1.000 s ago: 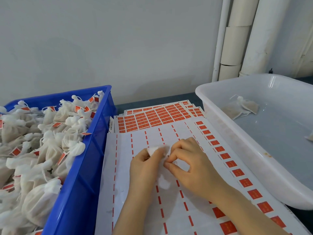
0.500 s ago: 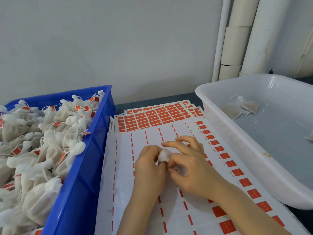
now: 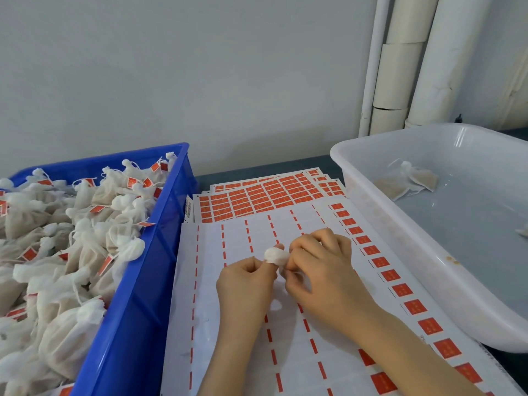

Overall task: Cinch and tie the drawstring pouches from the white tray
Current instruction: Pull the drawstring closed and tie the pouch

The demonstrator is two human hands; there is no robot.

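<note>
White gauze pouch (image 3: pixel 275 256) pinched between both hands at 6 o'clock, over label sheets (image 3: pixel 245 352).
Left hand (image 3: pixel 245 284) grips its bunched top; right hand (image 3: pixel 323 270) pinches beside it, string hidden. Looks soft, light, crushable: hold by the neck. White tray (image 3: pixel 414 244) at 3 o'clock.

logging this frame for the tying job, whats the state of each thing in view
pouch: top bunched, held by both hands
left hand: grips the pouch
right hand: pinches at the pouch's top
tray: holds a few pouches
tray pouches: lying flat, look untied
bin: piled full
bin pouches: tied, red tags on
top sheet: mostly peeled, one red column left
back sheets: full of red labels
</note>
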